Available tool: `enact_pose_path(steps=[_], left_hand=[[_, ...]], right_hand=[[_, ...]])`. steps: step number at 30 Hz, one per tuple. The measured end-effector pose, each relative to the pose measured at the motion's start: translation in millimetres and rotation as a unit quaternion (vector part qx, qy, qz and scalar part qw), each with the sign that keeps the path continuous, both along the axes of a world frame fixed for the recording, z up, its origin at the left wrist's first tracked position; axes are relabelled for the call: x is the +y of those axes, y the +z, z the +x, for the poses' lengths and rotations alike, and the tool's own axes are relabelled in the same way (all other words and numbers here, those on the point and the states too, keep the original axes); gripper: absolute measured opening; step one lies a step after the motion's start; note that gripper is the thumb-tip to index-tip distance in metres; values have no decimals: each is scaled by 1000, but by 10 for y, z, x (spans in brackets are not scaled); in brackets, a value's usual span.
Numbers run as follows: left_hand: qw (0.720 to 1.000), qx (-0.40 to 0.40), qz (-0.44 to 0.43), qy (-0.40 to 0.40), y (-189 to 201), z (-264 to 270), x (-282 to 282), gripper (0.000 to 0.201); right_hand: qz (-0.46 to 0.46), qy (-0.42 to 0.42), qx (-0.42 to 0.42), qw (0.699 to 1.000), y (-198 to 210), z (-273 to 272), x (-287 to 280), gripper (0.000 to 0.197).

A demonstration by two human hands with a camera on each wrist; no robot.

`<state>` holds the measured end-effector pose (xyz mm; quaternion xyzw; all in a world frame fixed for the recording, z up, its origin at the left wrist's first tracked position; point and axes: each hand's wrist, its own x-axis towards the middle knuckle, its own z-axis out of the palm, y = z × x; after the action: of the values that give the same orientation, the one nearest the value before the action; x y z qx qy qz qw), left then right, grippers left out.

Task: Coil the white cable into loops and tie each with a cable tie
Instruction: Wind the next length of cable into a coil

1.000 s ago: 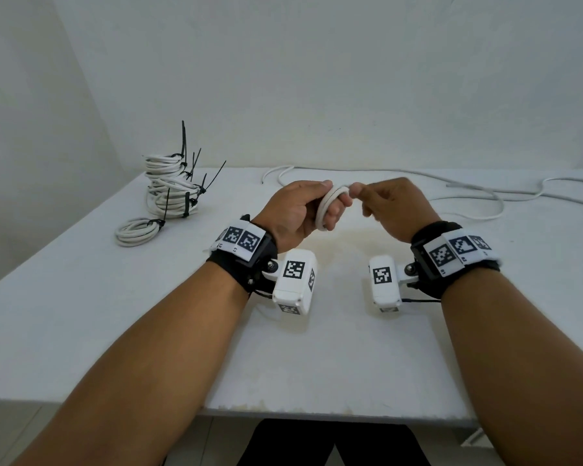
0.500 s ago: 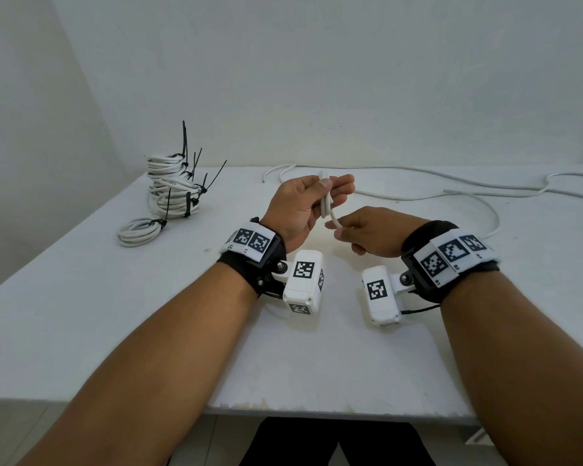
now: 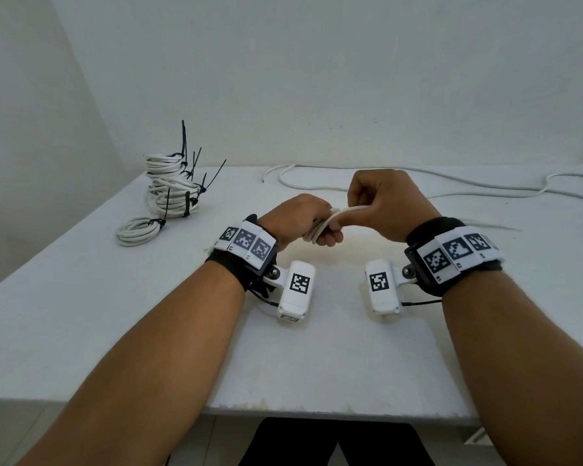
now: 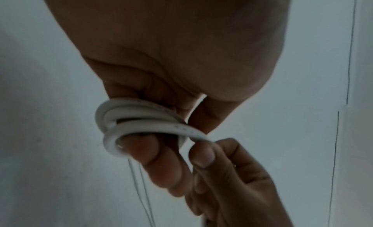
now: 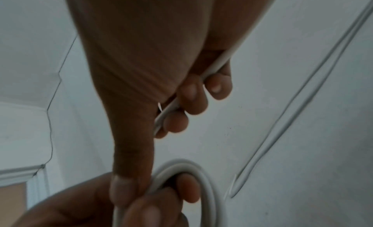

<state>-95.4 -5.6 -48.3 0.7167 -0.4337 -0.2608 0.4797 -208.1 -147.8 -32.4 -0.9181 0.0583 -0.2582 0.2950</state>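
My left hand (image 3: 312,223) grips a small coil of white cable (image 4: 129,118) above the middle of the table, its fingers curled through the loops. My right hand (image 3: 367,203) is just right of it and a little higher, curled round the running cable (image 5: 214,66) and laying it over the coil (image 3: 320,223). The thumb (image 5: 131,179) of the right hand presses beside the coil (image 5: 201,174). The rest of the cable (image 3: 451,183) trails loose across the back of the table to the right.
A stack of tied white coils (image 3: 172,186) with black cable ties (image 3: 184,139) sticking up stands at the back left, one more tied coil (image 3: 137,230) beside it. The white table (image 3: 81,314) backs onto a white wall.
My right hand has come up from below the left hand to above and beside it, carrying the cable over the coil. The left hand has turned palm down and dropped slightly.
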Motion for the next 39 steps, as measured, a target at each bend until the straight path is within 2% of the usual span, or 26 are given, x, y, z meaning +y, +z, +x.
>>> enact_pose_path(steps=[5, 8, 11, 13, 16, 19, 21, 23, 24, 26, 28, 30, 33, 36, 39], left_hand=[[990, 121, -62, -22, 39, -14, 56, 29], [975, 189, -103, -51, 62, 1, 68, 40], [964, 214, -144, -64, 76, -18, 57, 39], [947, 252, -182, -80, 95, -34, 62, 38], [906, 320, -256, -105, 136, -42, 75, 33], [875, 361, -310, -90, 120, -50, 40, 28], [885, 332, -318, -73, 86, -51, -10, 27], [906, 284, -309, -52, 46, -38, -55, 27], [920, 251, -301, -31, 21, -28, -72, 26], [949, 152, -275, 30, -36, 8, -97, 26], [968, 24, -231, 93, -82, 43, -103, 25], [975, -69, -175, 114, -85, 66, -77, 23], [987, -122, -61, 88, -29, 69, -7, 17], [994, -104, -20, 34, 40, -3, 21, 25], [995, -88, -37, 3, 69, -70, 29, 38]], right_hand=[[51, 30, -45, 997, 7, -20, -72, 14], [64, 31, -67, 995, 7, -24, -118, 5], [67, 30, -70, 995, -14, -12, -129, 10], [66, 14, -48, 997, -20, 1, -119, 20], [51, -17, 27, 998, -38, 16, -109, 44], [22, -7, 137, 990, -62, 40, -34, 45], [14, 12, 205, 979, -84, 69, 40, 34], [29, 30, 256, 966, -80, 80, 125, 18], [19, 39, 276, 960, -73, 77, 162, 17], [-40, 54, 298, 952, -53, 68, 221, 34], [-92, 70, 299, 947, -25, 41, 257, 37], [-106, 74, 266, 955, -9, 17, 229, 29], [-52, 36, 146, 987, 25, 3, 119, 4], [-5, 0, 47, 999, 38, 6, 13, 16], [41, 0, -24, 999, 48, -11, -41, 22]])
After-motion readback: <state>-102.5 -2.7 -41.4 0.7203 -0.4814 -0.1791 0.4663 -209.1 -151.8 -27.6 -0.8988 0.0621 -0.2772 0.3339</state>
